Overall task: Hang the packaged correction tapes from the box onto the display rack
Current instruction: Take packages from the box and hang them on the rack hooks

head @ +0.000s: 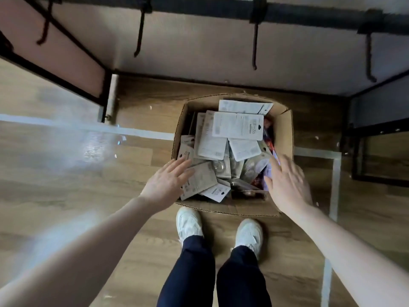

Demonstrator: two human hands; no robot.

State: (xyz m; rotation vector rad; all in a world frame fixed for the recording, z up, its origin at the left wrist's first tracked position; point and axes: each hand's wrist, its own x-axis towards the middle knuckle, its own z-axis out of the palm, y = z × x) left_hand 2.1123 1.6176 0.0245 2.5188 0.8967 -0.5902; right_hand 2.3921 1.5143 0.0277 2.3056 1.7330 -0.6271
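Tapes (pixel 238 126) sit loose in box (pixel 285 129), frame center, none hung. Left hand (pixel 168 185) and right hand (pixel 287 185) reach in, fingers spread, gripping nothing. Step: pick-up. Next: pinch one pack, lift to hooks (pixel 255 47) along top.

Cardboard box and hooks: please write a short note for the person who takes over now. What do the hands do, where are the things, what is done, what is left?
Left hand: open, fingers spread over the near-left packs, holds nothing.
Right hand: open at the box's near-right side, holds nothing.
Cardboard box: on the floor before the feet, full of packaged correction tapes in a loose pile.
Display rack hooks: above the box, all visible ones bare.
Done: nothing hung yet.
Left: pick up packs and hang them on the hooks.
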